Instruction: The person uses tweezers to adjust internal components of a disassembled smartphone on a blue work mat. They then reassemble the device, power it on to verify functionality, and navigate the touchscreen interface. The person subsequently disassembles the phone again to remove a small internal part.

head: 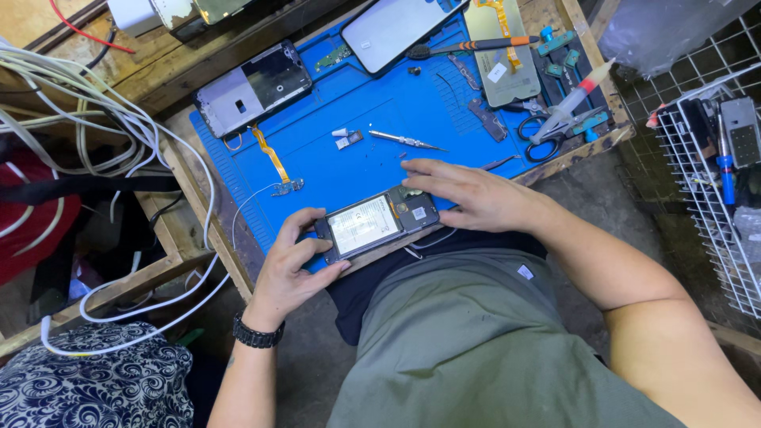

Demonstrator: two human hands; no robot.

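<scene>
1. An opened phone (374, 223), back cover off and its battery and boards bare, lies on the near edge of a blue mat (372, 127), between the two hands.
2. The left hand (292, 265) clamps the phone's left end: thumb on the upper face, fingers curled round the end and the near edge. A dark watch (256, 333) sits on that wrist.
3. The right hand (468, 192) lies flat, palm down, fingers spread and apart, its fingertips touching the phone's right end by the camera corner. It holds nothing.
4. Just beyond the right fingers lies a thin metal screwdriver bit (406, 141), with small white parts (345, 137) to its left.
5. Beyond the left hand an orange flex cable (273, 158) runs up to a stripped phone frame (254, 85) at the mat's far left corner.
6. Far beyond the right hand lie a phone face down (396, 30), a back cover (501, 59), and an orange-handled tool (468, 46).
7. To the right of the right hand, at the mat's edge, are black scissors (547, 139) and a syringe (575, 99).
8. A wire rack (713, 182) stands further right.
9. White cables (103, 127) hang left of the left hand.
</scene>
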